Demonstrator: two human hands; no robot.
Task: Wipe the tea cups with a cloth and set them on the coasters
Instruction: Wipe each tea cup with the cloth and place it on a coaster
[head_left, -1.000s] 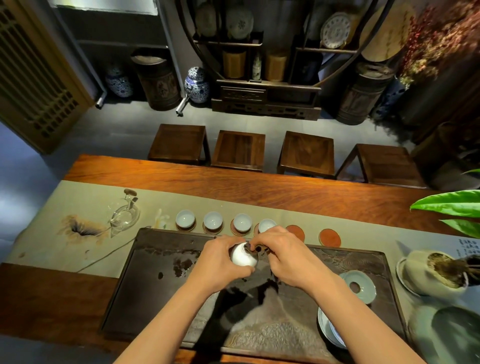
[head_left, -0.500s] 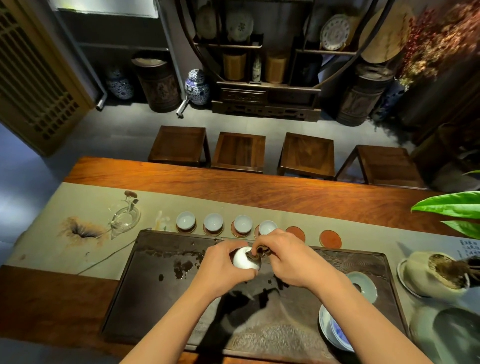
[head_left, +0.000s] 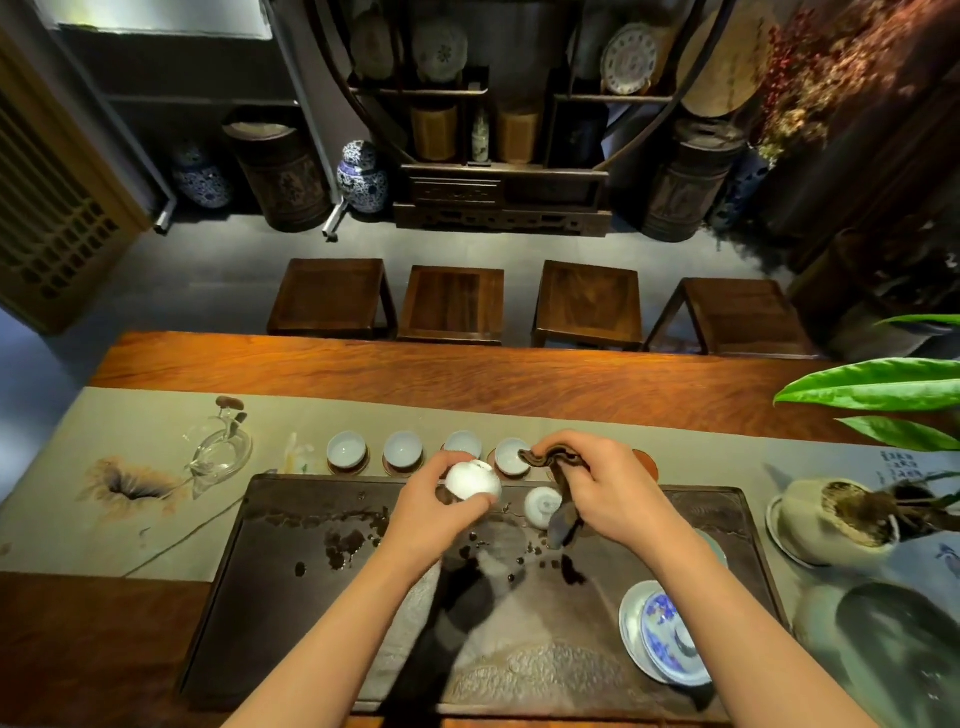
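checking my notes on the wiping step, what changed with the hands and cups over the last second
The right hand has pulled the brown cloth out of the cup and moved right, so the hands are now apart. The left hand still grips that cup, tipped on its side. Another cup now shows upside down on the dark tray. The four cups on coasters stayed put.

Four dark square wooden stools (head_left: 452, 304) line the long reddish wooden table's (head_left: 467, 374) far side on a grey floor (head_left: 218, 270); beyond stands a dark carved display shelf (head_left: 501, 192).
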